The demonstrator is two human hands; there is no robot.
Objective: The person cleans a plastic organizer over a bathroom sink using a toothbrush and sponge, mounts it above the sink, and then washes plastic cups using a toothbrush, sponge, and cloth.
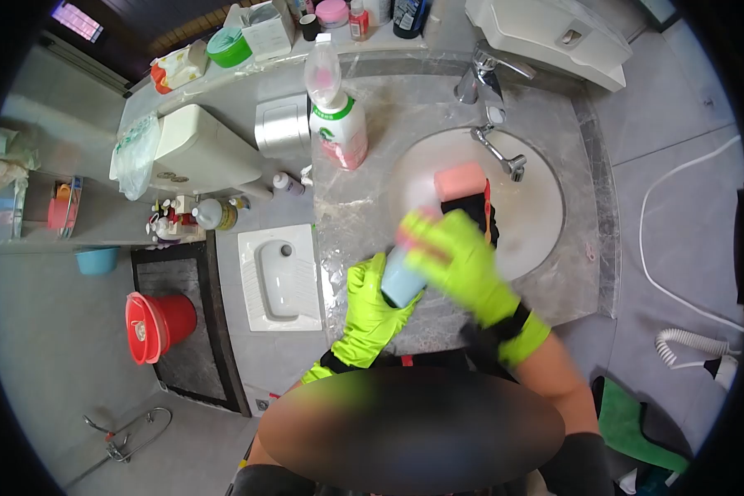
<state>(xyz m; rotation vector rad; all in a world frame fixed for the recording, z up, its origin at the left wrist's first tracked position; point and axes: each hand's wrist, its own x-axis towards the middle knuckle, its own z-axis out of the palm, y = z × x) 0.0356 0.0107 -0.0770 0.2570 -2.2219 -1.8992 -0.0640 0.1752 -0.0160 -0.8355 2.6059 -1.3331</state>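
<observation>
Both my hands wear bright yellow-green gloves. Near the counter's front edge, my left hand point(370, 302) is wrapped round a light blue cylindrical container point(403, 279). My right hand point(459, 264), blurred by motion, is at the container's upper end, its fingers closed round something pinkish that is too smeared to make out. Beyond it, a pink block like a sponge point(460, 181) and a black cloth-like item with a red-orange edge point(469, 208) lie in the white sink basin point(533, 223).
A white and pink pump bottle point(339, 132) stands left of the basin under the faucet point(481, 78). Bottles and boxes line the back ledge point(438, 41). To the left are a squat toilet point(281, 281) and a red bucket point(161, 322). A white cord hangs at right.
</observation>
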